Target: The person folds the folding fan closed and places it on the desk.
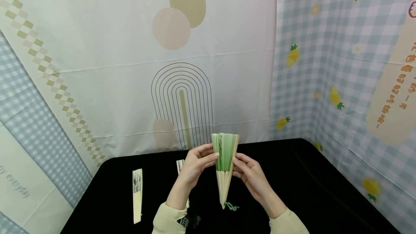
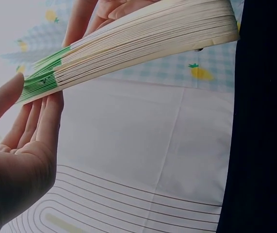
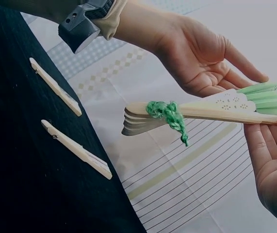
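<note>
Between both hands a green folding fan (image 1: 225,158) is raised, partly spread, its pale wooden ribs tapering down to the pivot. A green braided cord (image 3: 170,116) is tied at the pivot end. My left hand (image 1: 196,163) pinches one edge of the green leaf between thumb and fingers. On the opposite edge, the thumb and fingers of my right hand (image 1: 251,176) pinch the outer rib. Cut-out flower patterns show on the ribs in the right wrist view. The stacked ribs (image 2: 143,41) fill the upper part of the left wrist view.
A closed folding fan (image 1: 137,196) lies at the left on the black table (image 1: 107,198). Another closed fan (image 1: 180,164) lies partly hidden behind the left forearm. A white printed curtain (image 1: 130,100) hangs behind, and a checked pineapple-print curtain (image 1: 299,89) stands at the right.
</note>
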The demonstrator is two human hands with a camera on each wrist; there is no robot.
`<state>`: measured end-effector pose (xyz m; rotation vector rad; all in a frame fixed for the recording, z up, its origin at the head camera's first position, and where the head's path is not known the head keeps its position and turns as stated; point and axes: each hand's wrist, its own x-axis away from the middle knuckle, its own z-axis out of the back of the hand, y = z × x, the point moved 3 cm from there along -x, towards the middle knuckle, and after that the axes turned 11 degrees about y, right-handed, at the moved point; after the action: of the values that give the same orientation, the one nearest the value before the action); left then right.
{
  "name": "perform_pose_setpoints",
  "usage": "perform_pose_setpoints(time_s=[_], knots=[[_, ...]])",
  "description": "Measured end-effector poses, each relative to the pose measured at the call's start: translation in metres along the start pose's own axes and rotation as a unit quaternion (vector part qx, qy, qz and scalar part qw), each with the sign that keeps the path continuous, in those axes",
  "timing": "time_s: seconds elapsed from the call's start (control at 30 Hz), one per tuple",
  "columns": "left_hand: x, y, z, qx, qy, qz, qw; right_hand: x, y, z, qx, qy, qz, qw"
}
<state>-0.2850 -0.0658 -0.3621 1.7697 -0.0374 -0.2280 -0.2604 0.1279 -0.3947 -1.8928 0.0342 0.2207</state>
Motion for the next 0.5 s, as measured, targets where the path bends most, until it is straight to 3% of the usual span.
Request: perform_pose_setpoints(time_s=[0.5], knots=[[0.0024, 0.0048, -0.0013, 0.004, -0.008, -0.007, 0.9999, 0.0008, -0.0027, -0.0013, -0.015, -0.022, 0.006, 1.000]])
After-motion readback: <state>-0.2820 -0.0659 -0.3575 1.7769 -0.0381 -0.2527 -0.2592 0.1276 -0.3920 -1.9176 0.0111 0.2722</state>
